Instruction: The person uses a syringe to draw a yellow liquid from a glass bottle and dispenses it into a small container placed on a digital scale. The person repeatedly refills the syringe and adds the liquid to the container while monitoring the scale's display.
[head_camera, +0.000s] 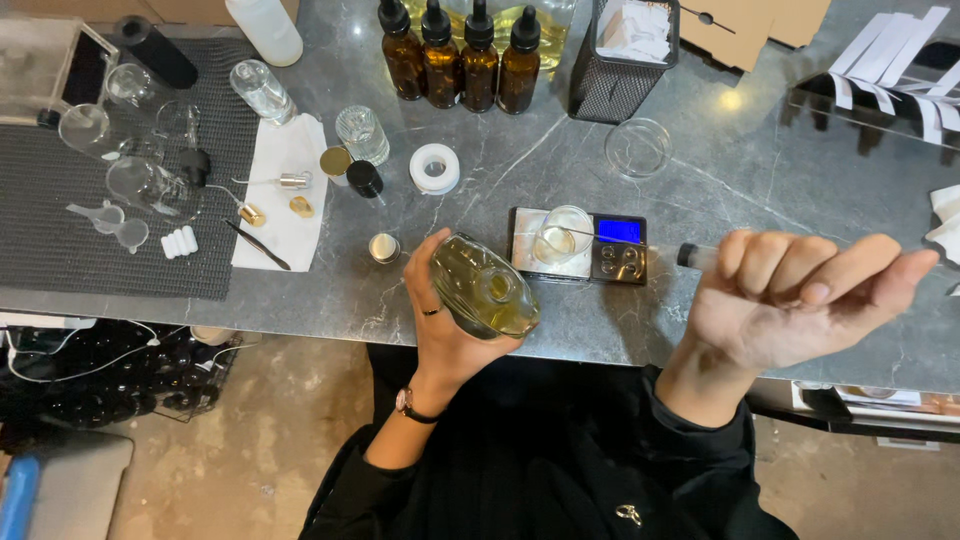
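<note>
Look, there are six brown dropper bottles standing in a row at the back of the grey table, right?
Not quite. The head view shows four brown dropper bottles in that row, not six. They do stand side by side at the back of the grey table, each with a black dropper cap.

beaker (565, 233) on scale (580, 246) – dropper bottles (460, 60) behind

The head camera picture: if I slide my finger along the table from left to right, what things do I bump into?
Black ridged mat → white cloth → roll of white tape → flat glass bottle in the left hand → small scale with a glass cup → right hand → white paper strips.
</note>
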